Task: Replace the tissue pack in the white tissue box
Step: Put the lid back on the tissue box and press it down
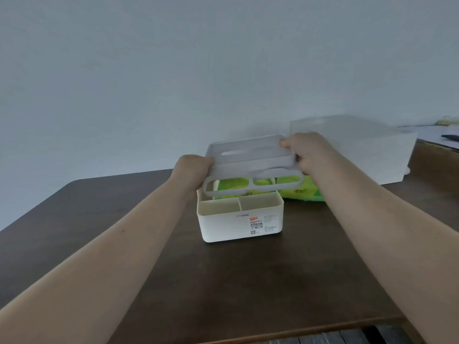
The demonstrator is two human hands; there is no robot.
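The white tissue box [238, 224] stands on the dark wooden table [124, 219] with its two small front compartments showing. Its white lid [250, 158], with a long slot and two oval openings, is held tilted above the box. My left hand [191, 170] grips the lid's left end and my right hand [310, 152] grips its right end. A green tissue pack [231, 186] shows inside the box through the lid's openings. A second green tissue pack [303, 192] lies on the table just right of the box, behind my right forearm.
A large translucent plastic bin [367, 150] sits at the back right of the table. A dark pen [449, 137] lies on white paper at the far right. The table's front edge runs along the bottom, with grey flooring below.
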